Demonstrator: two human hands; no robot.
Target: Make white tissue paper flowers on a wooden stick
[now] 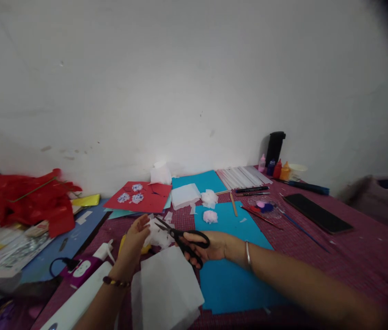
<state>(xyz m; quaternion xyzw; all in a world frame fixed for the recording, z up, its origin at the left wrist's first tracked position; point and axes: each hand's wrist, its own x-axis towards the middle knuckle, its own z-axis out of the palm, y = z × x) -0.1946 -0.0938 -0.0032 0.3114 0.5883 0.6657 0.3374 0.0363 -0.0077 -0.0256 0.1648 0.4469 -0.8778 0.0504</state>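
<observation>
R hand [214,245] clamped on blk scissors [172,233]; L hand [139,233] by tissue scraps [157,238], can't tell its grip. Prob. tissue-snipping step; next cut needs tissue held taut.

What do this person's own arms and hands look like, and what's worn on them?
The left hand and right hand are both ungloved, and no sleeve shows on either forearm. The left wrist wears a dark bracelet with yellowish parts, seemingly beaded; the right wears a thin, silvery bangle.
</observation>
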